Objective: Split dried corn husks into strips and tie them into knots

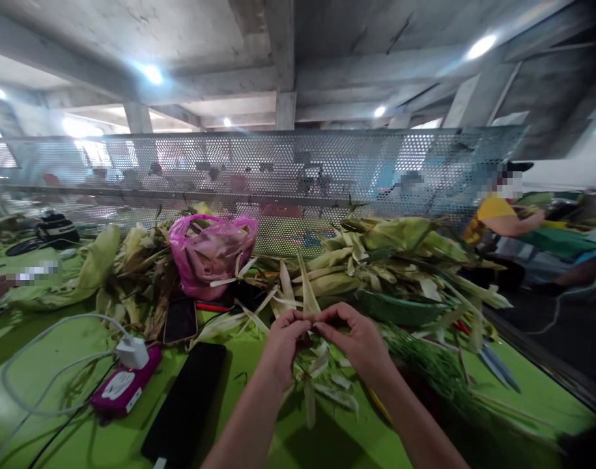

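My left hand (pixel 284 342) and my right hand (pixel 359 340) meet over the green table (pixel 63 345), both pinched on a pale strip of corn husk (pixel 308 291) that sticks up between the fingertips. More husk pieces (pixel 322 381) hang and lie just below the hands. A heap of corn husks (pixel 400 251) fills the table behind them.
A pink plastic bag (pixel 210 251) sits in the husks at centre left. Two dark phones (pixel 185 400) (pixel 180 319), a pink power bank (pixel 124 384) and a white charger with cable (pixel 131 352) lie at the left. Scissors (pixel 496 365) lie at the right. A perforated metal screen (pixel 288 176) runs behind. A person in yellow (pixel 497 215) works at the far right.
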Demonstrator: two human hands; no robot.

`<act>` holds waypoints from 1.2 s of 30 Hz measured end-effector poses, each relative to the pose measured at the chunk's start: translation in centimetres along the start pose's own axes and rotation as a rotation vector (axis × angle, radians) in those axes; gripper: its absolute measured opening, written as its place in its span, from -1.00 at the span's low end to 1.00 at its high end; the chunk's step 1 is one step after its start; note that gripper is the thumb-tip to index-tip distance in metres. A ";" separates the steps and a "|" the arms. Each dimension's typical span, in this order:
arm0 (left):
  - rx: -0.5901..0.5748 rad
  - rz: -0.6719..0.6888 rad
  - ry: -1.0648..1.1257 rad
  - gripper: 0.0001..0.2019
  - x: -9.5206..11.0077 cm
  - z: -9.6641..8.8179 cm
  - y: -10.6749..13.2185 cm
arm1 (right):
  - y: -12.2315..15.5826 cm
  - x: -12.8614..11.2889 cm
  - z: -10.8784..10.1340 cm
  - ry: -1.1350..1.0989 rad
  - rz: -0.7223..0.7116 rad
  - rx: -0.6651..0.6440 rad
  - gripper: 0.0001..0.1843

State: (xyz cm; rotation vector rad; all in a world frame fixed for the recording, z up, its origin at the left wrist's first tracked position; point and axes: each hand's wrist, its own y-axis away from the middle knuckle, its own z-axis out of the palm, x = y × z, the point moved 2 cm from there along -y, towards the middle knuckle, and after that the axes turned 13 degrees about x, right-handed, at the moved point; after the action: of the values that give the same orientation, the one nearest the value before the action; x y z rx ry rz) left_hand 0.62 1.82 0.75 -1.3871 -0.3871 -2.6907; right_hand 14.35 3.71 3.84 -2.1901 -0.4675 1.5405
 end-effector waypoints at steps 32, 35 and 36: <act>-0.045 0.265 -0.230 -0.88 0.4 -0.3 -1.2 | 0.0 0.8 0.6 -0.214 0.234 -0.035 -0.76; 0.021 0.211 -0.191 -0.87 0.5 -0.3 -1.1 | 0.1 0.6 0.6 -0.167 0.127 0.014 -0.75; 0.038 0.178 -0.174 -0.86 0.5 -0.4 -1.1 | 0.2 0.5 0.6 -0.140 0.077 0.027 -0.76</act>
State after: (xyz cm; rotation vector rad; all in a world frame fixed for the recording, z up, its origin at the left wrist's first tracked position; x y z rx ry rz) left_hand -0.20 2.81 0.72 -1.5699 -0.3093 -2.4191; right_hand 13.93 3.90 3.19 -2.1113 -0.4075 1.7394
